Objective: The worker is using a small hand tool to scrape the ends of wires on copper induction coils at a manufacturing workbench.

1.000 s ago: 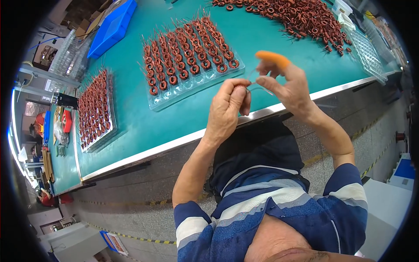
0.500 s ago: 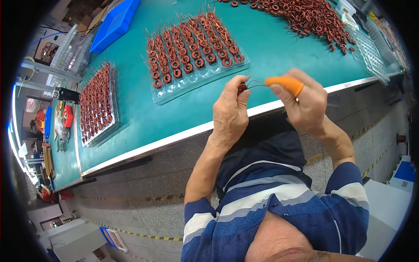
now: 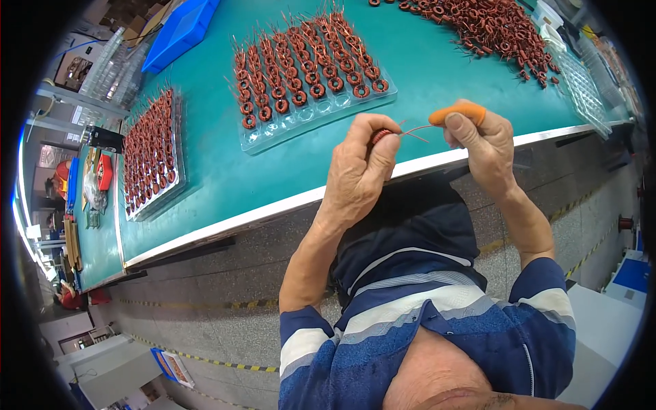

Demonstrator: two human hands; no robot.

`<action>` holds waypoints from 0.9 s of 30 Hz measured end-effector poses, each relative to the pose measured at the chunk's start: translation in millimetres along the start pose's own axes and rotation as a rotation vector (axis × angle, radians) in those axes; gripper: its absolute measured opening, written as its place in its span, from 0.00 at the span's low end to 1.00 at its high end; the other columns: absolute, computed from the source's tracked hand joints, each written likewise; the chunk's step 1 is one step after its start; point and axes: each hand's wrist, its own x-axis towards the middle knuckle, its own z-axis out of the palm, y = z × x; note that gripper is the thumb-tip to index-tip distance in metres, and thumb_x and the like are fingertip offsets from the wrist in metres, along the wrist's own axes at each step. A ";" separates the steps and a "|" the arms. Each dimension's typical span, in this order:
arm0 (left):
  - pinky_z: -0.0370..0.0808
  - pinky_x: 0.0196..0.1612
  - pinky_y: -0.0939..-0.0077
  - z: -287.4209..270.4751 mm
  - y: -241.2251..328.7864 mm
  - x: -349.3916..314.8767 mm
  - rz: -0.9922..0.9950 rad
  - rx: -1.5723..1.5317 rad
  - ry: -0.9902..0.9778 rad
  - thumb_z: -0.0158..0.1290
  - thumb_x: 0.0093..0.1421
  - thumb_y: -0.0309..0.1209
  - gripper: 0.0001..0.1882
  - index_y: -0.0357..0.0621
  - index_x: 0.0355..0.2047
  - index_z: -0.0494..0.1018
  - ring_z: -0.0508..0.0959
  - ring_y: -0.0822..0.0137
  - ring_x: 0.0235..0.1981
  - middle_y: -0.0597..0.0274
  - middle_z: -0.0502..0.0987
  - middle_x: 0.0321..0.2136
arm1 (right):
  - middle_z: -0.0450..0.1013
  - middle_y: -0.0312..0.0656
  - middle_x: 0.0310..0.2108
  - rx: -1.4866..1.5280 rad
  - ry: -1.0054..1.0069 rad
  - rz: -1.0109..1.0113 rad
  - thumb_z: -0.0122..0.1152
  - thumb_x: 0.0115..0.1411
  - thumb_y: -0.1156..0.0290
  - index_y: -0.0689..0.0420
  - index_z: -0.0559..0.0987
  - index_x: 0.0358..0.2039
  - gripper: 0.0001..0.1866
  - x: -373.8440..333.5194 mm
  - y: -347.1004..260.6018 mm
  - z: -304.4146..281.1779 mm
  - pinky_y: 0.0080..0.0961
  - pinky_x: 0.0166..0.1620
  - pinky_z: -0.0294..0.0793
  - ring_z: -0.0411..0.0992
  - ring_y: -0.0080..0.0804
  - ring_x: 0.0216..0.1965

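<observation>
A copper-wound toroidal coil is pinched between the thumb and fingers of my left hand, over the table's front edge. From it thin wire leads stick out to the right. My right hand wears an orange finger cot and pinches the end of one lead between thumb and forefinger. Beyond my left hand a clear plastic tray holds rows of coils standing with their leads up; several pockets along its near side hold none.
Another filled tray stands at the left. A large heap of loose coils lies at the far right, beside an unfilled clear tray. A blue bin sits at the back left. The green table has a white front edge.
The coil has turned in my left hand, showing its wound side. My right hand has moved slightly right, and its fingers now pinch a lead's end. The view has shifted a little.
</observation>
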 end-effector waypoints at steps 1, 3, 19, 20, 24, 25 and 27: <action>0.62 0.22 0.83 -2.6 2.5 0.2 -0.012 0.007 0.008 0.49 0.65 0.30 0.08 0.40 0.42 0.66 0.65 0.80 0.19 0.69 0.66 0.19 | 0.69 0.31 0.19 0.001 0.001 0.002 0.57 0.63 0.64 0.63 0.82 0.33 0.14 -0.4 -2.1 1.2 0.14 0.27 0.64 0.65 0.16 0.23; 0.61 0.22 0.84 2.3 6.3 -3.1 0.045 -0.068 0.035 0.48 0.66 0.31 0.07 0.40 0.40 0.66 0.65 0.80 0.18 0.70 0.66 0.18 | 0.68 0.31 0.18 0.100 0.008 0.085 0.57 0.63 0.63 0.64 0.81 0.33 0.15 -0.7 -4.9 4.1 0.14 0.26 0.61 0.64 0.16 0.22; 0.67 0.27 0.83 -0.7 -14.0 -12.1 -0.038 -0.178 -0.018 0.48 0.66 0.29 0.13 0.38 0.47 0.63 0.69 0.75 0.23 0.64 0.68 0.28 | 0.76 0.38 0.30 0.260 -0.131 0.216 0.62 0.60 0.63 0.64 0.78 0.43 0.17 -7.4 37.5 27.3 0.18 0.33 0.73 0.73 0.22 0.29; 0.67 0.27 0.83 -0.7 -13.7 -12.9 -0.037 -0.176 -0.021 0.48 0.66 0.29 0.13 0.38 0.47 0.63 0.69 0.75 0.23 0.64 0.68 0.28 | 0.76 0.39 0.28 0.061 -0.073 0.095 0.61 0.61 0.64 0.64 0.79 0.41 0.15 -7.4 37.2 30.8 0.19 0.31 0.73 0.73 0.22 0.27; 0.65 0.25 0.85 -5.2 -6.2 -12.3 -0.081 0.060 0.018 0.48 0.66 0.29 0.12 0.37 0.46 0.65 0.68 0.78 0.23 0.66 0.69 0.28 | 0.74 0.40 0.22 -0.195 0.063 -0.149 0.55 0.64 0.64 0.63 0.80 0.35 0.14 -14.0 29.4 39.9 0.19 0.26 0.72 0.72 0.22 0.23; 0.65 0.25 0.85 -6.0 -5.8 -11.0 -0.067 0.077 0.020 0.48 0.66 0.28 0.11 0.37 0.46 0.65 0.68 0.78 0.22 0.67 0.68 0.26 | 0.74 0.39 0.22 -0.124 0.047 -0.056 0.55 0.65 0.63 0.63 0.80 0.34 0.15 -15.3 21.0 39.0 0.18 0.25 0.71 0.72 0.21 0.23; 0.65 0.25 0.85 -3.9 -4.7 -15.0 -0.055 0.078 0.044 0.48 0.65 0.28 0.11 0.36 0.46 0.65 0.68 0.78 0.23 0.67 0.68 0.26 | 0.74 0.38 0.22 -0.019 0.024 0.063 0.53 0.66 0.63 0.64 0.80 0.34 0.16 -13.4 15.4 38.7 0.17 0.25 0.71 0.72 0.20 0.22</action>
